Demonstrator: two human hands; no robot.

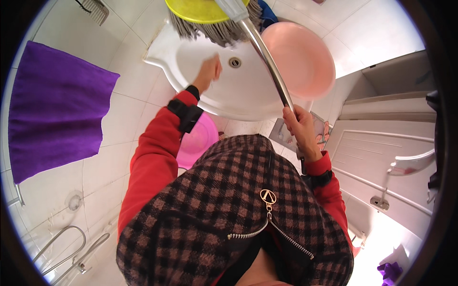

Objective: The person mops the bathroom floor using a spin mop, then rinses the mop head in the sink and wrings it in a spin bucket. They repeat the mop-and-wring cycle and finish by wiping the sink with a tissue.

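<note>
My right hand (302, 129) is wrapped around the lower end of a shiny metal mop handle (267, 64). The handle runs up to a mop head with a yellow plate (198, 10) and grey string strands (223, 34), which hang over the far part of a white washbasin (232, 94). Over the basin's left part, my left hand (209, 73) is curled into a fist, slightly blurred. I see nothing held in it. The drain (234, 62) lies just right of that fist, and the strands are just beyond it.
A pale pink plastic basin (304, 60) leans at the washbasin's right side. Below stands a bright pink tub (198, 139). A purple towel (61, 111) hangs on the left tiled wall, above a shower hose (80, 232). On the right is a door with a handle (411, 162).
</note>
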